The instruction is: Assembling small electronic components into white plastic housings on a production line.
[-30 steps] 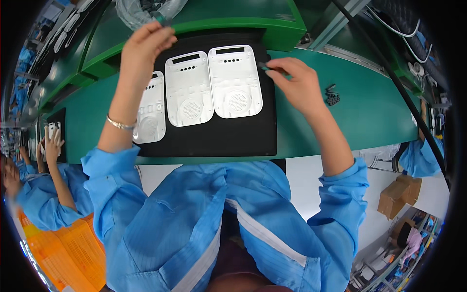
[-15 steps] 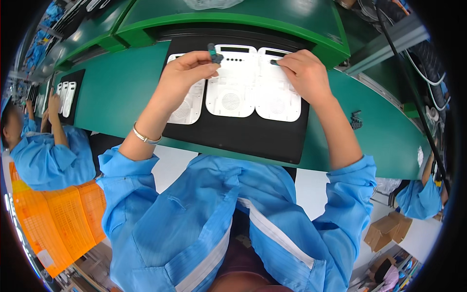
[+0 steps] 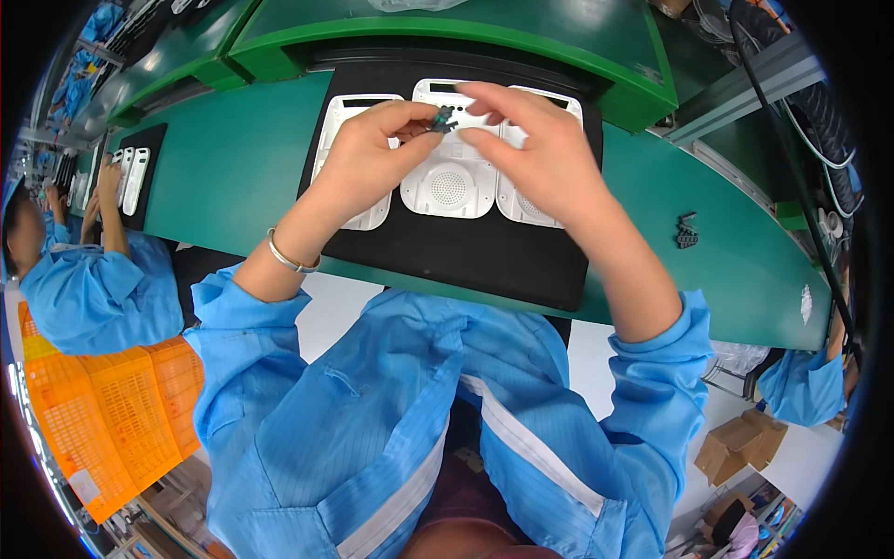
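Observation:
My left hand pinches a small cluster of dark parts with a bit of green on it, between thumb and fingertips. Close to that cluster, my right hand has thumb and fingers apart, with nothing visible in it. Below the hands, three white plastic housings lie side by side on a black mat. The left housing and right housing are partly covered by my hands. The middle housing shows a round speaker grille and small dark dots near its top.
Another dark cluster lies on the green table to the right. A green-edged shelf runs along the back. At far left, a person in blue works by more white housings; orange crates stand below.
My right hand has moved left from the right housing toward my left hand, and its fingers have opened. My left hand has shifted slightly right with the dark cluster.

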### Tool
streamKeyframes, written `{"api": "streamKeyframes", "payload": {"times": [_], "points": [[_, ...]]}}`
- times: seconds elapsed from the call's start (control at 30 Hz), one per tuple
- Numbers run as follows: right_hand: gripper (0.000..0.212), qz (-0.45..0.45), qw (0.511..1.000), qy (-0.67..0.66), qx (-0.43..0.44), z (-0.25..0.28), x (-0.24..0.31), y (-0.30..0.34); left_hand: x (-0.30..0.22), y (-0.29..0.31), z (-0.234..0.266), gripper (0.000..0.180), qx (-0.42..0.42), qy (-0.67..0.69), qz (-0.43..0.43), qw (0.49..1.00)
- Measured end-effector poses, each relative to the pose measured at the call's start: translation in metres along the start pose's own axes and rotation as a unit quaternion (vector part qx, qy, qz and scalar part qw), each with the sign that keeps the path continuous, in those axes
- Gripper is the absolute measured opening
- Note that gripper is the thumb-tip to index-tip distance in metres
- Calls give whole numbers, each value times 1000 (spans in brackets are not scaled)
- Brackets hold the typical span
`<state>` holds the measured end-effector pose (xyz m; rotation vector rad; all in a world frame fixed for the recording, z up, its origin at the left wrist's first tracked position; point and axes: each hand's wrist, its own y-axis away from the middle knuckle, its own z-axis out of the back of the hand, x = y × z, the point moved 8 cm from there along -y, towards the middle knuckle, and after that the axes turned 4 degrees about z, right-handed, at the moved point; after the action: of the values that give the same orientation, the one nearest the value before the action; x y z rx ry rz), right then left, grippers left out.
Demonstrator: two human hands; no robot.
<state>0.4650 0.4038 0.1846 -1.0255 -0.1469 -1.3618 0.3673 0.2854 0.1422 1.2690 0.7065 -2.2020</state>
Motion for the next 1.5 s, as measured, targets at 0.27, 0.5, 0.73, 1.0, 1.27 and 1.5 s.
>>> {"api": "streamKeyframes", "payload": {"times": [0.27,0.5,0.73,1.0,1.27,1.5], "points": [[20,-121,991,-34,-41,-13,-44,-15,19,1,23,26,-38,-13,42,998],[21,22,966,254,41,-44,-39,-21,25,-3,62,18,-115,-220,-138,959],[20,12,972,227,68,-43,-44,-21,33,-6,56,11,-70,-279,-200,937],[15,14,966,251,63,-47,-40,-22,32,0,58,15,-28,-297,-276,914],[12,115,937,330,20,-50,-37,-26,37,-4,54,16,-44,-327,-254,909],[10,128,944,303,10,-48,-38,-25,38,-3,53,14,-88,-320,-257,908]]}}
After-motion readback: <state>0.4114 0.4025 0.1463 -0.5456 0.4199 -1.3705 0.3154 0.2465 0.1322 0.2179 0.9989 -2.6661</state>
